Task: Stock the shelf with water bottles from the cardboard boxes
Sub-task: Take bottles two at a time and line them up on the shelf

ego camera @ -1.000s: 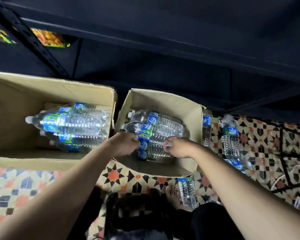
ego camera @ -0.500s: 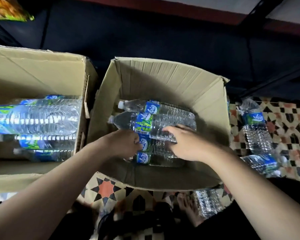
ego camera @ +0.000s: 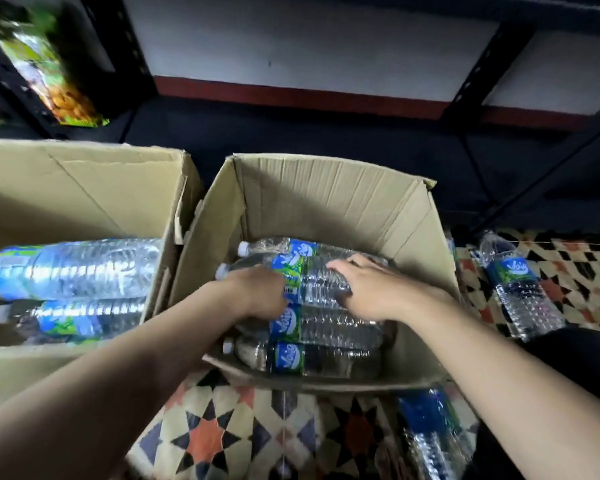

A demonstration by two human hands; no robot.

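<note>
Picking stage: in the box (ego camera: 326, 202), left hand (ego camera: 257, 292) clamps the top bottle (ego camera: 312, 277) near its neck, right hand (ego camera: 368, 289) curls over its body. Next, likely, a level lift toward the shelf (ego camera: 326, 133).

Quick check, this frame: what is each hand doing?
Left hand: grips the water bottle near its neck.
Right hand: grips the same bottle's body.

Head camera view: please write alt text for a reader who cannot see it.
The left hand and right hand hold one water bottle lying atop other bottles in the right cardboard box. A second box with bottles stands to its left, on a patterned tiled floor.
</note>
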